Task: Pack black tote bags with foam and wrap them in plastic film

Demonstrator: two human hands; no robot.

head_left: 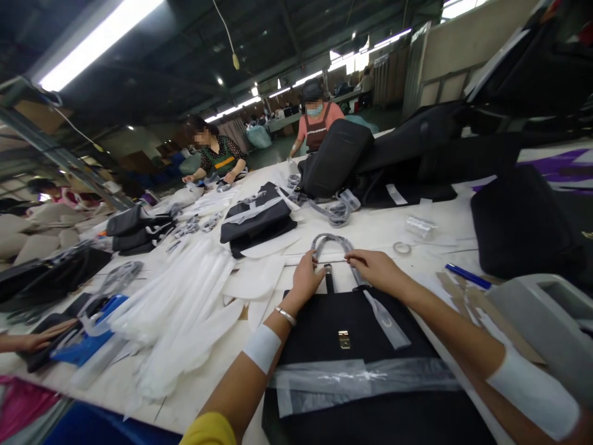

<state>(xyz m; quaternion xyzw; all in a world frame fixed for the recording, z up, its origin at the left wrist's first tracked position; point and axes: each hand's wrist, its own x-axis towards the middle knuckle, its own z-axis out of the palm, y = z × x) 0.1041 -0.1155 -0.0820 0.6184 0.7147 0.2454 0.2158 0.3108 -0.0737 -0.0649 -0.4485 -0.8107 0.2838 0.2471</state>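
A black handbag [319, 327] lies in front of me, with a gold clasp [344, 339] on its face and clear plastic film [343, 384] across its lower part. Its handle [332, 237], wrapped in plastic, arches up beyond the top edge. My left hand [306, 276] closes round the handle's left side. On the right side, my right hand [374, 268] pinches the handle between thumb and fingers. A short black strap [328, 278] stands up between the hands. One loose strip of plastic [386, 321] hangs over the bag's upper right.
White foam sheets [180, 303] are piled on the left. Black bags [259, 216] and a heap of black bags [343, 157] lie farther back. A tape roll [401, 248], blue pen [467, 276] and grey tape dispenser [546, 321] are at right. Co-workers [222, 154] stand across the table; another person's hand [50, 335] reaches in left.
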